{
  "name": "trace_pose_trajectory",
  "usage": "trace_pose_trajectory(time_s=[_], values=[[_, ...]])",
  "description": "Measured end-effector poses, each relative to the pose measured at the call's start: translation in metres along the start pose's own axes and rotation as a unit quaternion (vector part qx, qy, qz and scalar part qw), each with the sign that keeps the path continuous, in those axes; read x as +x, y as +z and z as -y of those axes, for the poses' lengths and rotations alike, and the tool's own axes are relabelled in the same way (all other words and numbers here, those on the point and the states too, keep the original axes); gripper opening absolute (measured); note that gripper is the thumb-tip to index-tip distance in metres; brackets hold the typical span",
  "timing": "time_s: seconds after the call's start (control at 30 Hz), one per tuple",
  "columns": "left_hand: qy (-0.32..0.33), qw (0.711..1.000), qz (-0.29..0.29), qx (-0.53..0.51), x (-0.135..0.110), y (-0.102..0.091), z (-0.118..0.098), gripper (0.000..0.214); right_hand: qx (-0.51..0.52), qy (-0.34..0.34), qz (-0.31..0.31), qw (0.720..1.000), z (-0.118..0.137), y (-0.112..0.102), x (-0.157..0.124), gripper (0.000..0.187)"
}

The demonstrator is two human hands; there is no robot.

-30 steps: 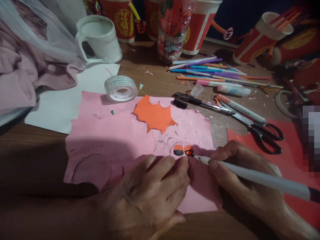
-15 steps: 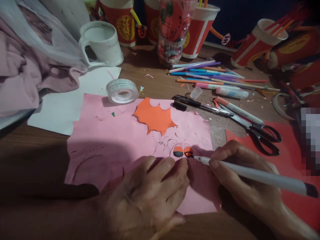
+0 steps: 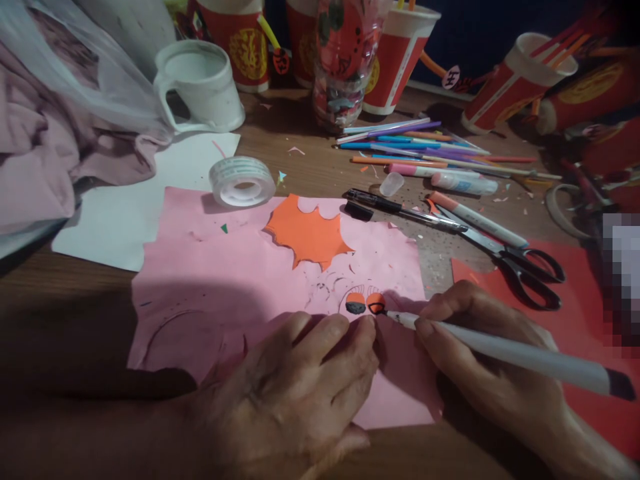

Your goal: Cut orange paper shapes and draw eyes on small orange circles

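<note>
Pink paper (image 3: 200, 280) with ragged edges lies in front of me. On it are two small orange circles with drawn lashes: the left circle (image 3: 355, 303) has its lower half filled black, and the right circle (image 3: 376, 304) carries a black outline. My right hand (image 3: 495, 360) grips a white marker (image 3: 525, 357) between thumb and fingers, its tip at the right circle's edge. Just below the circles, my left hand (image 3: 300, 387) rests flat on the paper, fingers extended and holding nothing. An orange spiky cutout (image 3: 310, 233) lies above the hands.
Black-handled scissors (image 3: 505, 257) overlap a red sheet (image 3: 585, 287) at right. Behind the paper are a tape roll (image 3: 243, 181), a black pen (image 3: 400, 210) and a pile of coloured sticks (image 3: 410, 147). A white mug (image 3: 200, 87) and red paper cups (image 3: 400, 63) stand at the back.
The view has shifted very slightly. Both hands keep nearly the same places, and the marker tip stays at the right orange circle.
</note>
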State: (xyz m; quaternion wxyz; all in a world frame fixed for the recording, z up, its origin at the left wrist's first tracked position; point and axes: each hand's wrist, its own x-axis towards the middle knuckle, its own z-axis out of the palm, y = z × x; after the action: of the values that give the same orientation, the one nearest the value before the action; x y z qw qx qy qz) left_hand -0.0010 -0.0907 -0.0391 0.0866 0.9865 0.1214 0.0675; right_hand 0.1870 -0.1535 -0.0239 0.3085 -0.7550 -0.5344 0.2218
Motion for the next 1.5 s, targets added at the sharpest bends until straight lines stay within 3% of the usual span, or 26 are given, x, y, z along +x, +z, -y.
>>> trace_pose_trajectory(time_s=[0.4,0.87,1.5], values=[[0.007,1.000,0.001,0.011,0.0005,-0.0010,0.0008,0.046,-0.013,-0.052,0.001,0.999,-0.0042,0.0003,0.0011,0.015],[0.003,1.000,0.003,0.005,-0.0003,-0.0007,0.0001,0.046,-0.046,-0.016,-0.015,0.999,0.0000,-0.0018,0.0005,0.013],[-0.018,1.000,0.012,0.018,-0.0020,-0.0007,-0.0029,0.043,-0.043,-0.017,-0.020,0.999,-0.0008,-0.0007,0.0001,0.013]])
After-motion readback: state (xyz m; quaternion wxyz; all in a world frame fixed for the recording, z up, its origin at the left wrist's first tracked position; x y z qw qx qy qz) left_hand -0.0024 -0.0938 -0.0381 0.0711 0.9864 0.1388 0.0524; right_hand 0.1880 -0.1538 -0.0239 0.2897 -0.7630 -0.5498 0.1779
